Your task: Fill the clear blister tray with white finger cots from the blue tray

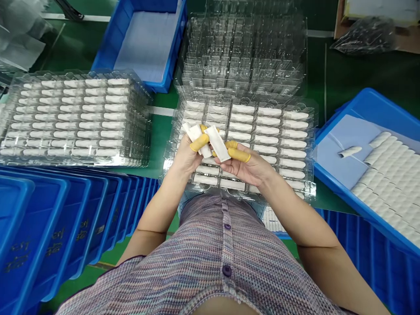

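My left hand [186, 154], with yellow finger cots on thumb and finger, is closed on small flat white pieces [206, 150], one overlapping another. My right hand [251, 168], also in yellow finger cots, pinches a white rectangular piece [217, 143] with a raised-looking edge. The two hands nearly meet, and the pieces are close together between them. Under both hands lies a clear plastic tray [169, 165] with rows of long white pieces [269, 111] in its slots. The hands hide part of its middle and lower left.
Behind stands a stack of clear trays [243, 48], beside a blue bin [179, 39]. At left is another filled tray stack [139, 127]. A tilted blue bin [364, 98] of white pieces lies at right. Nested blue bins [59, 205] line the lower left.
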Demonstrator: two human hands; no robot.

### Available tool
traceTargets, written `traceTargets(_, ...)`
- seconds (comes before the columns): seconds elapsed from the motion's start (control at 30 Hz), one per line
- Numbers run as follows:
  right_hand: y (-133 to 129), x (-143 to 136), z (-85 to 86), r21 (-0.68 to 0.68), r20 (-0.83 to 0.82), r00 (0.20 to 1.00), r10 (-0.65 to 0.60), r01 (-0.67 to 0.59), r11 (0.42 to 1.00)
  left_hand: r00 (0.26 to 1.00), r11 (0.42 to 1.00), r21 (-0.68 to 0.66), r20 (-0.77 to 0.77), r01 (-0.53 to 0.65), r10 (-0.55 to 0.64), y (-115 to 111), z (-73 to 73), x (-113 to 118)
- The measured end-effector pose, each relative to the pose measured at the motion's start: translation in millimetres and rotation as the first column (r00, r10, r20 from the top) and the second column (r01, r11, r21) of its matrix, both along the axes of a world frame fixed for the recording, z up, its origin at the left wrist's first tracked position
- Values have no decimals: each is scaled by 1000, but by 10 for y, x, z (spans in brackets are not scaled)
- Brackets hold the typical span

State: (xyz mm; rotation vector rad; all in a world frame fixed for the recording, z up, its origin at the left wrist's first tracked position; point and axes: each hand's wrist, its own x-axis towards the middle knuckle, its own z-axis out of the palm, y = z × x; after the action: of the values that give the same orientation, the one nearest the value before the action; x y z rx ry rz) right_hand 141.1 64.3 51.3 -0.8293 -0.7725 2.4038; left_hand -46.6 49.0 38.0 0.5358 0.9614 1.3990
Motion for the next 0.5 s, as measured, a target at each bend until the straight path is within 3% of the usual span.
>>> traceTargets(0.07,86,104,-16,105,74,995,-72,64,992,995,995,-39,47,-91,93,9,-37,-62)
traceTargets(0.13,263,285,-57,307,189,956,-222,157,939,982,983,-79,83,-166,172,16,-77,-159)
traceTargets(0.17,380,392,-88,433,245,915,-320,192,880,976,977,-87,87,-192,200,17,-95,-210)
traceTargets(0.23,639,588,-161,678,323,793,-517,188,711,969,970,-81,70,-231,237,15,-129,-298)
traceTargets(0.33,957,707,-246,883,383,621,-684,-29,468,966,965,-63,38,-254,257,7,-175,-358)
traceTargets(0.4,1058,621,-252,899,431,581,-690,-205,388,965,964,-76,43,-255,258,2,-208,-362)
traceTargets(0.5,1075,316,-205,845,528,583,-617,-435,312,955,953,-130,87,-272,285,-5,-253,-375)
